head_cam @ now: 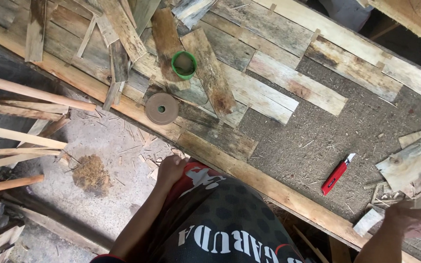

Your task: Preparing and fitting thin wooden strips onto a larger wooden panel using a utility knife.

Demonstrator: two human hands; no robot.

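Head view, setting: a rough wooden bench point(269, 187) is being looked down on, its top partly covered with weathered planks point(269, 73) and partly showing a chip-strewn board surface.
Head view, left hand: the left hand point(170, 169) is being held against the bench's front edge, by the person's printed shirt; the fingers are curled under, and whether anything is being gripped cannot be told.
Head view, right hand: the right hand point(415, 220) is being reached in at the lower right, blurred, over a small pale wood offcut point(368, 221) and beside a pile of wood scraps point(412, 163); whether the fingers are apart or closed on a piece cannot be told.
Head view, nearby things: a red utility knife point(336, 175) is lying on the bench, blade end pointing up and right, apart from both hands and between them. A green ring point(184, 65) and a brown disc point(162, 108) with a centre hole are resting further back.
Head view, floor: splinters and a heap of sawdust point(91, 174) are scattered on the floor, with long sticks point(30, 92) jutting in from the left.
Risk, as judged: the knife's blade appears to be exposed, so a sweep of the right hand across the scraps could be met by it; splinters from the rough edges could also be picked up.
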